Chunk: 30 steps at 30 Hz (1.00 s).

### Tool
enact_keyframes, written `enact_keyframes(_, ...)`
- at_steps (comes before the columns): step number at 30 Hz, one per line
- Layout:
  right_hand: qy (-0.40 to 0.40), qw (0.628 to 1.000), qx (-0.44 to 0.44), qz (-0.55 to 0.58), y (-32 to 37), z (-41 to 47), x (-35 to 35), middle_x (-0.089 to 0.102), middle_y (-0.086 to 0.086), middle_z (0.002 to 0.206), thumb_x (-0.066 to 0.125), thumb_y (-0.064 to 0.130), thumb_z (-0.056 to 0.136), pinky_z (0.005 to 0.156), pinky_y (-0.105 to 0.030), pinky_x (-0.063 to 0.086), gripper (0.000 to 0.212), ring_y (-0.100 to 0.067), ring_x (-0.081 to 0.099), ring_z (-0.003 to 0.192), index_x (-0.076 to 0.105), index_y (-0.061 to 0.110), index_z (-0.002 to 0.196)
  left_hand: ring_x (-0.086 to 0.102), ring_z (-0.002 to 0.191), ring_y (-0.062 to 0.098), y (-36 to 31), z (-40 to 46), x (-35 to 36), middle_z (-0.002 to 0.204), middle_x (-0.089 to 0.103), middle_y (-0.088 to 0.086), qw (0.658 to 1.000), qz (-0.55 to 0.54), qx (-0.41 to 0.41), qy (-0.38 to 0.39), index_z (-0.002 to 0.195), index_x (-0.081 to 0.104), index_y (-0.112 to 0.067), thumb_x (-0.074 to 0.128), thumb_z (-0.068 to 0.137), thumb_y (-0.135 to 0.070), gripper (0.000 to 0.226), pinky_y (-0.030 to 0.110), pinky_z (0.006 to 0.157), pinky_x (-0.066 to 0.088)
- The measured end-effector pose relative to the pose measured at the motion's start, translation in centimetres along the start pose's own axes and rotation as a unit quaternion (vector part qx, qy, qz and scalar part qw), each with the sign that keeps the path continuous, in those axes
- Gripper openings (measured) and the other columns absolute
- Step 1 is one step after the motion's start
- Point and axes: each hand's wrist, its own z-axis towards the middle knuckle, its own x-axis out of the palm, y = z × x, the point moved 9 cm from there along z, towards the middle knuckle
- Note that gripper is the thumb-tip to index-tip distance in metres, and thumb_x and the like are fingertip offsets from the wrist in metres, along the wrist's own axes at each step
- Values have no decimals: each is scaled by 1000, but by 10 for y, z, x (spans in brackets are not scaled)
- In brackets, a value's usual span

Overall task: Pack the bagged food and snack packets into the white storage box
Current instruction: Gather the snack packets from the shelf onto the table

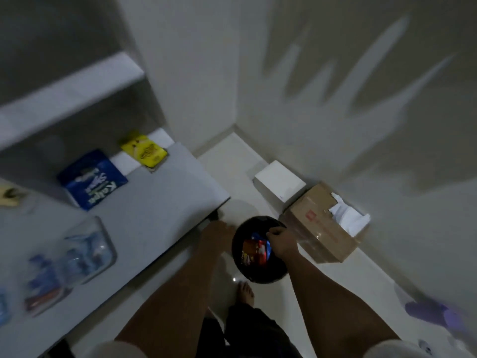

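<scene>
A black bag (258, 272) hangs above the floor, and red, orange and blue snack packets (255, 250) show through its mouth. My right hand (280, 241) is shut on the bag's top edge. My left hand (216, 232) reaches down beside the counter's corner, just left of the bag; blur hides whether it touches the bag. On the grey counter (160, 202) lie a blue packet (93, 178) and a yellow packet (145, 149). A white box (280, 183) stands on the floor against the wall.
A taped cardboard box (322, 228) with white paper sits right of the white box. A clear lidded container (85, 250) and blurred blue packs rest on the counter's near left. My bare foot (246, 293) is under the bag. A purple object (431, 312) lies at right.
</scene>
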Motion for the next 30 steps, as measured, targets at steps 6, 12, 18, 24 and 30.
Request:
enact_keyframes(6, -16, 994, -99, -32, 99, -45, 25, 72, -6, 111, 64, 20, 97, 81, -20, 40, 21, -24, 65, 109, 76, 7, 109, 68, 92, 29, 34, -43, -106, 80, 64, 9, 996, -25, 32, -73, 73, 66, -9, 59, 90, -34, 31, 28, 73, 44)
enact_keyframes(12, -34, 983, -176, -46, 194, -72, 60, 75, -13, 100, 68, 26, 95, 80, -32, 53, 21, -33, 71, 99, 77, 9, 102, 56, 126, 32, 80, -60, -206, 138, 61, 12, 984, -69, 36, -159, 126, 66, -6, 58, 95, -40, 47, 33, 105, 41)
enact_keyframes(18, -32, 972, -223, -65, 260, -83, 97, 74, -11, 117, 69, 27, 93, 90, -28, 46, 25, -30, 67, 112, 77, 9, 110, 61, 116, 32, 107, -52, -262, 130, 65, 14, 975, -64, 32, -211, 118, 69, -5, 58, 93, -35, 40, 33, 97, 45)
enact_keyframes(24, -13, 965, -247, -91, 311, -73, 129, 73, -9, 120, 67, 28, 94, 96, -30, 48, 28, -28, 66, 114, 75, 11, 114, 61, 114, 31, 116, -29, -293, 127, 65, 13, 971, -53, 13, -233, 122, 66, -6, 57, 94, -35, 41, 36, 96, 46)
enact_keyframes(30, -8, 964, -242, -112, 358, -29, 151, 74, -10, 118, 65, 26, 94, 96, -29, 47, 26, -29, 66, 114, 75, 12, 113, 64, 107, 28, 135, 10, -333, 118, 66, 9, 962, 3, -48, -270, 120, 61, -15, 55, 94, -37, 35, 40, 92, 51)
